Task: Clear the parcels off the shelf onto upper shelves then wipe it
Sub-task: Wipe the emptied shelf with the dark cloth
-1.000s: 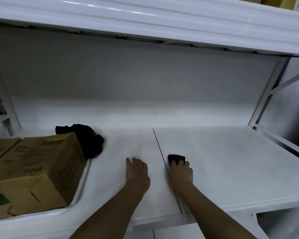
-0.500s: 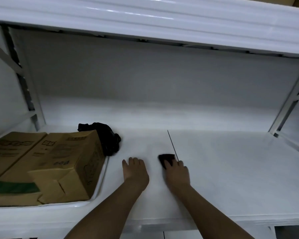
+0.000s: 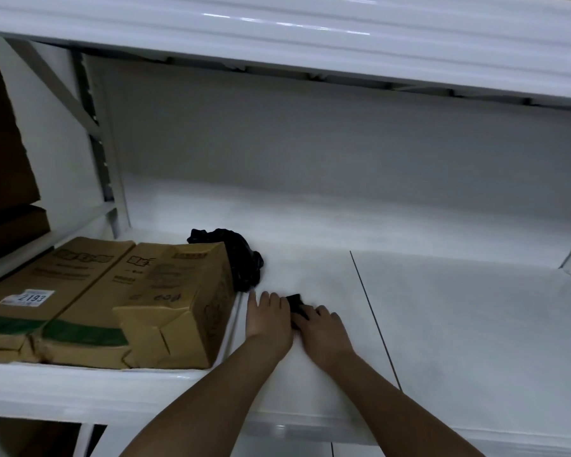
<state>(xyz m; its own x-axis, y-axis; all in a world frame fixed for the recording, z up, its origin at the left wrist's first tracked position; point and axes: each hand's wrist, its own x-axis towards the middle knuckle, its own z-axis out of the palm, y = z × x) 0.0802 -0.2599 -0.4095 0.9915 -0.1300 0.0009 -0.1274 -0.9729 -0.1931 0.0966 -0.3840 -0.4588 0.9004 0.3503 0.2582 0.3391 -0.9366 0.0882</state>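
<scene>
The white shelf point(image 3: 459, 324) lies bare in front of me, with a thin seam running front to back. My right hand point(image 3: 322, 331) presses a small dark cloth point(image 3: 295, 303) flat on the shelf, left of the seam; most of the cloth is hidden under the fingers. My left hand point(image 3: 267, 316) rests palm-down right beside it, fingers apart, holding nothing. Brown cardboard parcels point(image 3: 165, 301) lie on the neighbouring shelf section to the left.
A crumpled black bag point(image 3: 241, 258) sits behind the parcels' right end, close to my left hand. White uprights point(image 3: 112, 179) stand at the left. The upper shelf's front beam point(image 3: 310, 37) overhangs the top. More cardboard point(image 3: 4, 153) fills the far left.
My right hand has slid the cloth leftward across the seam until it sits against my left hand. The view has swung left, showing more of the parcels.
</scene>
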